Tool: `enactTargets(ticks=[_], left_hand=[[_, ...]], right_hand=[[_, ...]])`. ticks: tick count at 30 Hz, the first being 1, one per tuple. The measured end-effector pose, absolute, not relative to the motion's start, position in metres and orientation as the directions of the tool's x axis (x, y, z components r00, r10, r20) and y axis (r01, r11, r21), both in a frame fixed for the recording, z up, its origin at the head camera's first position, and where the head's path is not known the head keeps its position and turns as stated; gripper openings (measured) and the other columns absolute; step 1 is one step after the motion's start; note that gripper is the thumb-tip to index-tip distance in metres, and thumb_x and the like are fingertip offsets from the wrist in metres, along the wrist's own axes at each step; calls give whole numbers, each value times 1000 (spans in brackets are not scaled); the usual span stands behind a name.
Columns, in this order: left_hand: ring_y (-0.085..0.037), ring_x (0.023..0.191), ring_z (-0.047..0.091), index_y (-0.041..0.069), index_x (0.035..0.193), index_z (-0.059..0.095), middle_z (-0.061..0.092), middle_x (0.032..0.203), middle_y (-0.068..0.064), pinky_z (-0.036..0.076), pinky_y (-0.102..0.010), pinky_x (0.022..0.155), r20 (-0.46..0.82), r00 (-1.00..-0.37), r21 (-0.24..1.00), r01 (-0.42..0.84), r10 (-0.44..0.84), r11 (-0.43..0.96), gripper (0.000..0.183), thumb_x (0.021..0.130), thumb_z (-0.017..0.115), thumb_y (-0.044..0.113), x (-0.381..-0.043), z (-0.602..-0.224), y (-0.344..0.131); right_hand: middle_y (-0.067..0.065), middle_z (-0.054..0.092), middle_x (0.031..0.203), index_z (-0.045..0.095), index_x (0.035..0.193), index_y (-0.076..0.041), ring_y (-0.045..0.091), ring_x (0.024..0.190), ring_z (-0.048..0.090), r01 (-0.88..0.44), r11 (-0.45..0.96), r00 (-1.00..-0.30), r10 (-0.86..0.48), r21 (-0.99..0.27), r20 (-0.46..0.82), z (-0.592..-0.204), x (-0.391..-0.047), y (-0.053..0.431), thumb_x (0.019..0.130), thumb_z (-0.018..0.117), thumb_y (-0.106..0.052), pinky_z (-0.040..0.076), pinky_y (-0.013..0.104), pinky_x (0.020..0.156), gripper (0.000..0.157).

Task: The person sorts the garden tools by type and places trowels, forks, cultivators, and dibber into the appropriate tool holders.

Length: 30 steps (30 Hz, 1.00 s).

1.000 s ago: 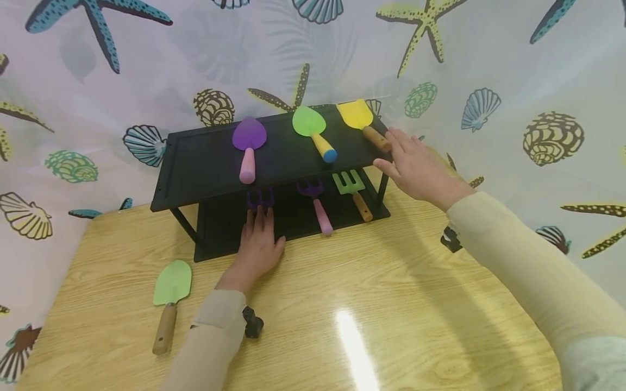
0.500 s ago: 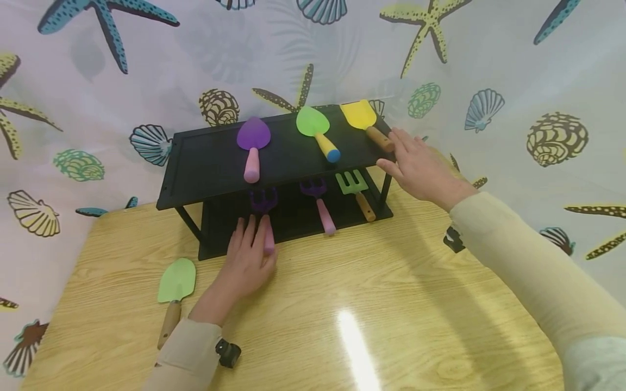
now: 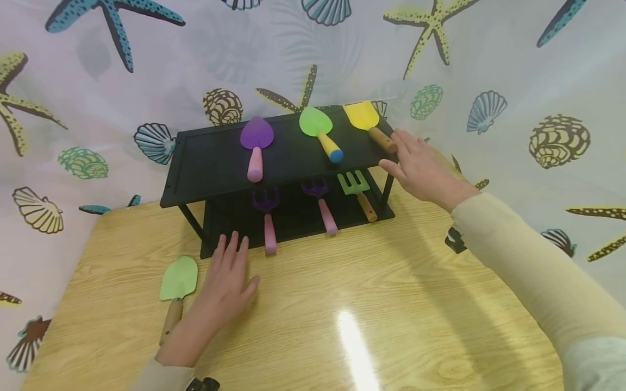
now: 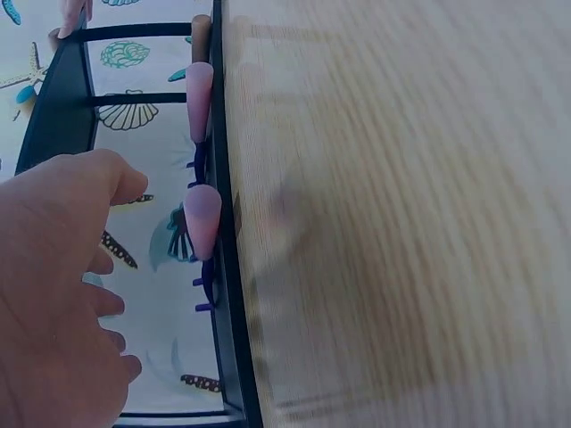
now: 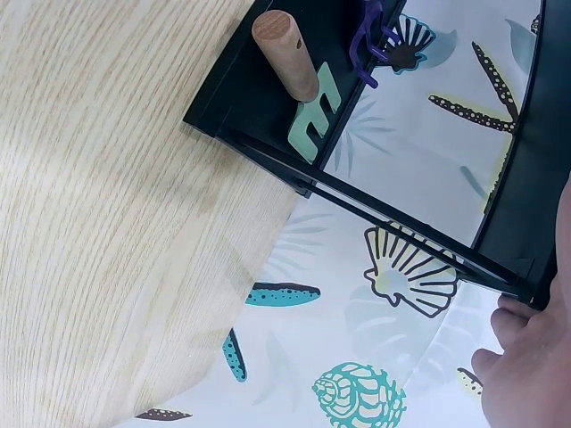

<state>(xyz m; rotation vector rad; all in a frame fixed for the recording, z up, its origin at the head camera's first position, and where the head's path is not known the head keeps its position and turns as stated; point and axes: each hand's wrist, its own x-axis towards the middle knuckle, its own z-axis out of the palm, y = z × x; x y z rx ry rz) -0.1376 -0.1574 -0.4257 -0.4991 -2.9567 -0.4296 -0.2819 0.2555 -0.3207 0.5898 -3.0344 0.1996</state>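
Note:
My left hand is over the table before the front left of a black two-tier rack, fingers extended and holding nothing. Just right of its fingertips lies a purple hand fork with a pink handle, on the lower tier. A second purple fork and a green fork with a wooden handle lie farther right. My right hand rests at the rack's right end, fingers straight beside the wooden handle of a yellow shovel. In the right wrist view, its fingers show at the rack's edge.
On the top tier lie a purple trowel with a pink handle and a green trowel with a yellow and blue handle. A light green trowel lies on the wooden table beside my left forearm. Behind hangs a shell-patterned cloth.
My left hand has drawn back from the left purple fork toward the lower left, leaving the fork's pink handle in full view. The right hand stays at the rack's right end.

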Motion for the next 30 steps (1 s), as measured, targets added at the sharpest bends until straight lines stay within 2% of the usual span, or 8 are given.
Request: enactTargets(ticks=[8, 16, 22, 26, 30], left_hand=[[-53, 148, 14, -7, 152, 26, 20, 159, -33, 23, -65, 118, 164, -940, 285, 334, 298, 898, 74, 95, 63, 21, -119, -425, -177], [-55, 143, 25, -5, 149, 34, 28, 155, -34, 33, -68, 110, 251, -913, 205, 375, 321, 904, 72, 90, 69, 19, -99, -428, -193], [-56, 144, 20, -3, 152, 29, 21, 159, -33, 27, -72, 110, 185, -946, 292, 311, 265, 904, 74, 92, 66, 18, -87, -429, -206], [-58, 143, 20, -3, 153, 27, 22, 158, -34, 26, -70, 111, 197, -951, 316, 293, 239, 902, 75, 92, 66, 19, -81, -438, -217], [-60, 139, 26, -5, 150, 32, 28, 153, -37, 28, -69, 111, 260, -939, 295, 299, 225, 907, 75, 89, 69, 18, -75, -448, -228]], right_hand=[[22, 0, 166, 2, 157, 5, 38, 155, 2, -377, 918, -926, -371, -121, 69, -322, -283, 258, 103, 16, -61, 5, 55, 126, 85], [21, -2, 166, 1, 157, 4, 37, 155, 1, -375, 920, -927, -370, -116, 61, -322, -283, 257, 103, 16, -61, 4, 55, 126, 86], [21, -4, 166, -2, 156, 4, 38, 155, 0, -372, 923, -928, -368, -100, 54, -320, -281, 258, 103, 14, -61, 4, 54, 126, 86], [21, -3, 166, -1, 157, 4, 38, 155, 0, -372, 922, -928, -368, -103, 55, -320, -281, 257, 103, 15, -61, 4, 54, 126, 86], [21, -2, 166, 0, 157, 4, 38, 155, 1, -372, 922, -928, -368, -107, 59, -320, -281, 256, 103, 15, -61, 5, 54, 126, 86]])
